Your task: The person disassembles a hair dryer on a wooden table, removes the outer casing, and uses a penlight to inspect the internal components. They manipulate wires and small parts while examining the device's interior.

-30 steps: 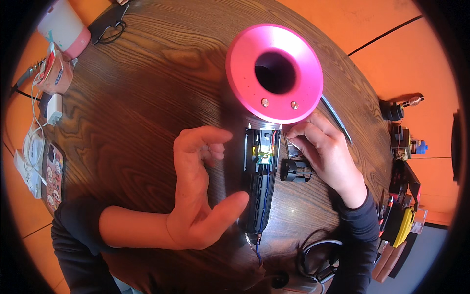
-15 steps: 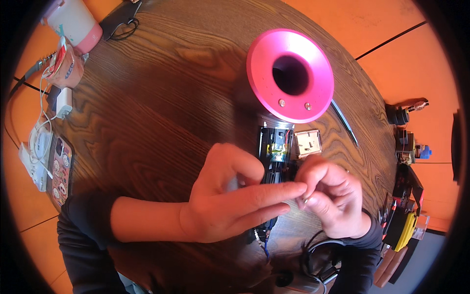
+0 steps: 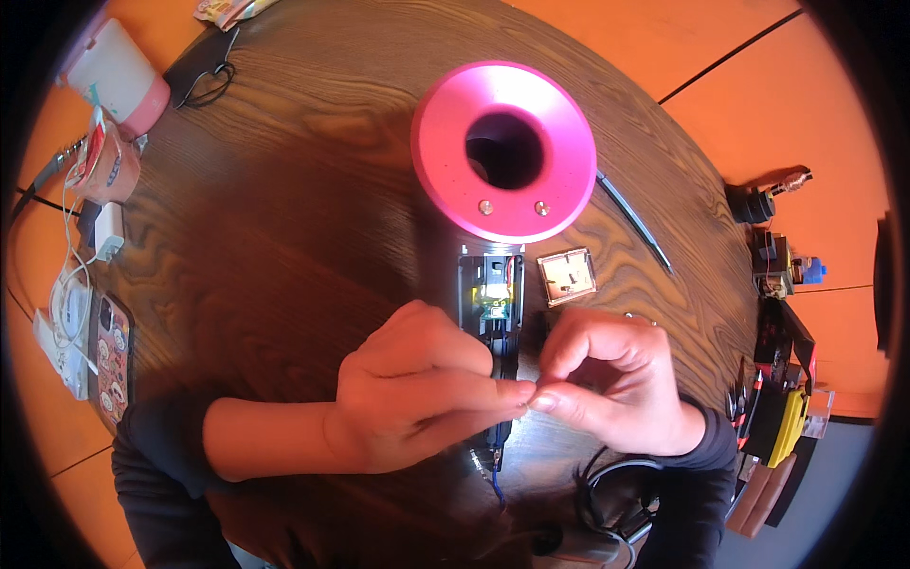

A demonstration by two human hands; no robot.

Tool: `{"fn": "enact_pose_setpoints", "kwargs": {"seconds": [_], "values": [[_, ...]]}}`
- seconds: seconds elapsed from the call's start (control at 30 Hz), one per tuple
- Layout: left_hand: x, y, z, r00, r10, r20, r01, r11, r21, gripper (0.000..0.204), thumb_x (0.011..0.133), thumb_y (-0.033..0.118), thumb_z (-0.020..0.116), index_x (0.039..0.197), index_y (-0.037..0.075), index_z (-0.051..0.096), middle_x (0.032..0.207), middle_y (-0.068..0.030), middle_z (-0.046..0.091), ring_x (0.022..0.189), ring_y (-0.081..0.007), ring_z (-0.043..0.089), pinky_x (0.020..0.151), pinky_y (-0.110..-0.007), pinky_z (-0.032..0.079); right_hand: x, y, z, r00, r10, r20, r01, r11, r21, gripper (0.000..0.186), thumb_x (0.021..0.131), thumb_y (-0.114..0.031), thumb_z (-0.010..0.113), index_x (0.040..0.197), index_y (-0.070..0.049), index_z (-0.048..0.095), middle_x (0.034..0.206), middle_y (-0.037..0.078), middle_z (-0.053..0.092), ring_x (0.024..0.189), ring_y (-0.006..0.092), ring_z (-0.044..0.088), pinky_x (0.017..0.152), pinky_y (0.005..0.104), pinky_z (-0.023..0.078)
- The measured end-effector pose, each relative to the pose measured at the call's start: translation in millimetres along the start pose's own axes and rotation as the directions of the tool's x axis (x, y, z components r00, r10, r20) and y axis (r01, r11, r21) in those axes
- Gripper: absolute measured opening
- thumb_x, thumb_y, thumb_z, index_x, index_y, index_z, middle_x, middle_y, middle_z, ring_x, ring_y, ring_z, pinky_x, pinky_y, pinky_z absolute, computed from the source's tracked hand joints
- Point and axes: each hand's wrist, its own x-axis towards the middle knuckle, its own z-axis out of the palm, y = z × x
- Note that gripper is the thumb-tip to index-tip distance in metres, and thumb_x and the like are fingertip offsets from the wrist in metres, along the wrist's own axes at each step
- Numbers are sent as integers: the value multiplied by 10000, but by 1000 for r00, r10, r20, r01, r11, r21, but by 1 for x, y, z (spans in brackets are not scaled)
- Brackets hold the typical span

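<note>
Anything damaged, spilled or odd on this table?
The handle of the pink hair dryer looks odd: its cover is off, baring a circuit board, and a blue wire trails from its lower end. No spill shows.

1 head-worn fisheye view, facing down, near the tabletop [image 3: 284,209]

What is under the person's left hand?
Beneath the left hand is an opened black handle; its upper part and lower end show. The stretch covered by the fingers cannot be seen.

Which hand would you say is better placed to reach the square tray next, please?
Probably the right hand: it is close to the square tray, while the left hand crosses the black handle.
</note>
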Motion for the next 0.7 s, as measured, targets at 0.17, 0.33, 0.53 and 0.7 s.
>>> {"fn": "enact_pose_setpoints", "kwargs": {"seconds": [0.17, 0.33, 0.53, 0.7], "values": [[3, 2, -7, 991, -136, 11, 136, 991, 12, 141, 717, 15, 688, 843, 62, 645, 784, -35, 490, 683, -129, 490, 581, -228, 405, 27, 17, -47, 912, -324, -250, -71, 476, -876, 162, 739, -37, 635, 897, -35, 601, 762, 118, 600, 664, 260, 583, 594, 318, 463], [3, 4, -5, 977, -210, -29, 209, 977, -35, 126, 710, 31, 700, 800, 67, 620, 786, -33, 491, 677, -130, 482, 586, -226, 402, 24, 55, -72, 930, -105, -353, -286, 399, -871, 348, 752, -17, 595, 1095, -67, 563, 849, 175, 617, 742, 341, 595, 671, 361, 481], [3, 0, -2, 986, -157, -62, 158, 987, 16, 176, 656, 81, 738, 764, 107, 601, 776, -13, 503, 697, -149, 486, 618, -257, 356, 31, 31, -61, 864, -211, -457, -233, 637, -735, 558, 716, 109, 523, 1224, -122, 503, 1050, 127, 601, 730, 176, 604, 634, 270, 489], [-1, -3, -1, 985, -139, -102, 149, 985, 93, 180, 618, 36, 758, 751, 74, 642, 771, -33, 507, 676, -140, 478, 632, -236, 364, 23, -34, -33, 695, -548, -465, 97, 713, -695, 643, 815, 68, 482, 1377, -32, 186, 838, 113, 569, 702, 126, 544, 646, 255, 479]]}}
